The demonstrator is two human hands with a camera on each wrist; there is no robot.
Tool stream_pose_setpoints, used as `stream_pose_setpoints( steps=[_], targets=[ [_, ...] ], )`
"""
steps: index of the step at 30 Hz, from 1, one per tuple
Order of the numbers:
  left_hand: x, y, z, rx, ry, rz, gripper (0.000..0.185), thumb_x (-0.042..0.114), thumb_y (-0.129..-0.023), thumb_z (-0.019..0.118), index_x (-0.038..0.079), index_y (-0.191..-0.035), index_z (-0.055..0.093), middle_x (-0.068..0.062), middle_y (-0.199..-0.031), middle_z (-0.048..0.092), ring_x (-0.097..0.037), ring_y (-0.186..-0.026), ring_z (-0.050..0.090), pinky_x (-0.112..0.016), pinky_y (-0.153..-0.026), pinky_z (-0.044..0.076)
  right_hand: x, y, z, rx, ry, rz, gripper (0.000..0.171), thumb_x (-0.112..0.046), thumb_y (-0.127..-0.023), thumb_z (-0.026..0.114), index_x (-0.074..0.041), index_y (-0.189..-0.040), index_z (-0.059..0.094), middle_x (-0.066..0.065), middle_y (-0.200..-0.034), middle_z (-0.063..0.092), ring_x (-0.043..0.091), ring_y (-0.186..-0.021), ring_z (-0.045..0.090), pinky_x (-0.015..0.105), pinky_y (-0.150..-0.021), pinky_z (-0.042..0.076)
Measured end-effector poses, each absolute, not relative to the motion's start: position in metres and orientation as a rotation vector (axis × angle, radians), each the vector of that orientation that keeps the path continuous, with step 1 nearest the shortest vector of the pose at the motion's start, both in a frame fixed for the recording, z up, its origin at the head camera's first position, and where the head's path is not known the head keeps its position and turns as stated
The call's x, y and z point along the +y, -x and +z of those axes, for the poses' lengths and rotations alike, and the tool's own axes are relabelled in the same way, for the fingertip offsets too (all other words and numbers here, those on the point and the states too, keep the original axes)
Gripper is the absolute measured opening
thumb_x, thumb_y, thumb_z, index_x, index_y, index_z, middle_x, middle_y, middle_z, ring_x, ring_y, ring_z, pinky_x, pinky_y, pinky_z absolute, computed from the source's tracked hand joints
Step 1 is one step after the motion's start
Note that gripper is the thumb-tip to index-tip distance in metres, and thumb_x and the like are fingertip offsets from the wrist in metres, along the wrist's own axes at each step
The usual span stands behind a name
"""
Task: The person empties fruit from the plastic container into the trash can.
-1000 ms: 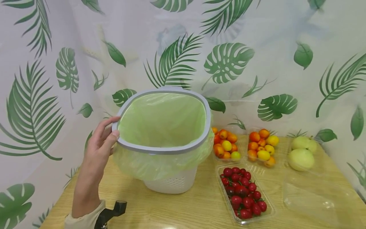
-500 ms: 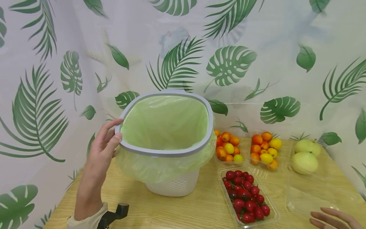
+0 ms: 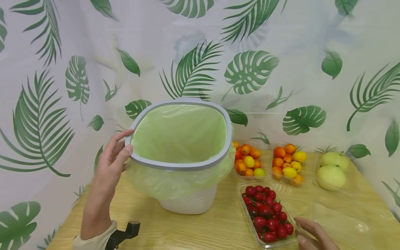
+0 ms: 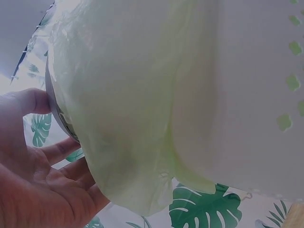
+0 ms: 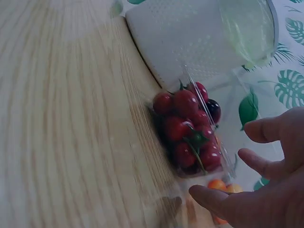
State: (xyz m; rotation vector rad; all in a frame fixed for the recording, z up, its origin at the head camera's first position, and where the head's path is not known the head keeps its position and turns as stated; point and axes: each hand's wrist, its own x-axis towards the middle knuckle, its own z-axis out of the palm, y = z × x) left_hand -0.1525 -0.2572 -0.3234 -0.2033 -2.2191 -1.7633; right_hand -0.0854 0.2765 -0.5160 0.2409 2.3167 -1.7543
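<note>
A white trash bin (image 3: 187,204) with a grey rim (image 3: 229,132) stands on the table, lined with a pale green plastic bag (image 3: 181,133) whose edge drapes outside. My left hand (image 3: 109,163) grips the rim at its left side, thumb and fingers around it; the left wrist view shows the draped bag (image 4: 128,109) beside the palm. To the right lies a clear plastic tray of cherry tomatoes (image 3: 265,211). Beside its lower right corner is my right hand (image 3: 315,234), fingers spread and holding nothing. The right wrist view shows these fingers near the end of the tomato tray (image 5: 228,166).
Behind the tomatoes stand two clear trays of small orange and yellow fruits (image 3: 248,161) (image 3: 287,163). Two pale green melons (image 3: 331,177) sit at the right back in clear plastic. A leaf-patterned curtain (image 3: 193,34) hangs behind and beside the wooden table (image 3: 187,232).
My right hand has come into view from the lower right and moved left to the tomato tray. The left hand has stayed on the bin's rim.
</note>
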Motion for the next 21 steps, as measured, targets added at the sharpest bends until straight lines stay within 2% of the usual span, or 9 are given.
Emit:
stream_pose_setpoints(
  steps=[1, 2, 4, 7, 10, 14, 18, 21],
  targets=[
    [-0.258, 0.152, -0.323, -2.217, 0.204, -1.766, 0.042, 0.027, -0.11, 0.048, 0.02, -0.151, 0.048, -0.013, -0.148, 0.053, -0.019, -0.11, 0.061, -0.028, -0.083, 0.05, 0.27, 0.087, -0.514, 2.314, -0.255, -1.738, 0.048, -0.03, -0.107, 0.056, -0.012, -0.15, 0.044, 0.039, -0.155, 0.028, 0.037, -0.13, 0.051, 0.036, -0.084, 0.054],
    [-0.258, 0.152, -0.323, -2.215, 0.205, -1.768, 0.042, 0.027, -0.11, 0.048, 0.02, -0.151, 0.048, -0.013, -0.148, 0.053, -0.019, -0.11, 0.061, -0.029, -0.083, 0.049, 0.265, 0.089, -0.513, 2.34, -0.24, -1.732, 0.054, -0.03, -0.107, 0.056, -0.003, -0.151, 0.039, 0.038, -0.154, 0.031, 0.043, -0.133, 0.046, 0.034, -0.085, 0.054],
    [-0.258, 0.151, -0.322, -2.218, 0.207, -1.767, 0.042, 0.027, -0.11, 0.047, 0.02, -0.151, 0.048, -0.013, -0.148, 0.053, -0.019, -0.11, 0.06, -0.029, -0.083, 0.049, 0.256, 0.093, -0.511, 2.408, -0.189, -1.709, 0.053, -0.026, -0.108, 0.053, 0.004, -0.149, 0.039, 0.037, -0.152, 0.038, 0.037, -0.132, 0.049, 0.028, -0.086, 0.052],
    [-0.257, 0.151, -0.322, -2.217, 0.215, -1.769, 0.042, 0.027, -0.11, 0.047, 0.019, -0.151, 0.048, -0.014, -0.147, 0.053, -0.02, -0.11, 0.06, -0.029, -0.083, 0.049, 0.252, 0.098, -0.507, 2.46, -0.153, -1.638, 0.048, -0.025, -0.11, 0.051, 0.004, -0.146, 0.041, 0.033, -0.15, 0.043, 0.03, -0.133, 0.049, 0.021, -0.084, 0.049],
    [-0.255, 0.152, -0.323, -2.208, 0.228, -1.775, 0.042, 0.026, -0.11, 0.047, 0.018, -0.151, 0.048, -0.015, -0.146, 0.054, -0.02, -0.109, 0.061, -0.027, -0.083, 0.05, 0.251, 0.102, -0.504, 2.413, -0.139, -1.645, 0.046, -0.023, -0.11, 0.049, 0.005, -0.146, 0.04, 0.033, -0.151, 0.043, 0.014, -0.128, 0.053, 0.021, -0.086, 0.049],
    [-0.253, 0.153, -0.323, -2.205, 0.237, -1.781, 0.041, 0.026, -0.11, 0.047, 0.018, -0.151, 0.048, -0.014, -0.143, 0.056, -0.02, -0.107, 0.061, -0.027, -0.082, 0.05, 0.249, 0.104, -0.502, 2.367, -0.103, -1.711, 0.04, -0.014, -0.109, 0.05, 0.005, -0.144, 0.041, 0.034, -0.148, 0.045, -0.012, -0.108, 0.052, 0.026, -0.085, 0.053],
    [-0.254, 0.152, -0.322, -2.214, 0.211, -1.771, 0.041, 0.026, -0.11, 0.046, 0.019, -0.15, 0.048, -0.011, -0.138, 0.059, -0.019, -0.104, 0.06, -0.03, -0.079, 0.045, 0.247, 0.106, -0.497, 2.372, -0.09, -1.689, 0.035, -0.002, -0.107, 0.046, 0.003, -0.142, 0.043, 0.035, -0.148, 0.045, -0.01, -0.108, 0.054, 0.03, -0.084, 0.055],
    [-0.255, 0.15, -0.323, -2.218, 0.191, -1.765, 0.04, 0.026, -0.11, 0.046, 0.019, -0.15, 0.048, -0.01, -0.138, 0.059, -0.018, -0.105, 0.06, -0.029, -0.08, 0.046, 0.246, 0.107, -0.49, 2.33, -0.097, -1.682, 0.039, 0.006, -0.104, 0.042, 0.004, -0.143, 0.043, 0.036, -0.149, 0.044, -0.006, -0.11, 0.057, 0.035, -0.084, 0.057]
  ],
)
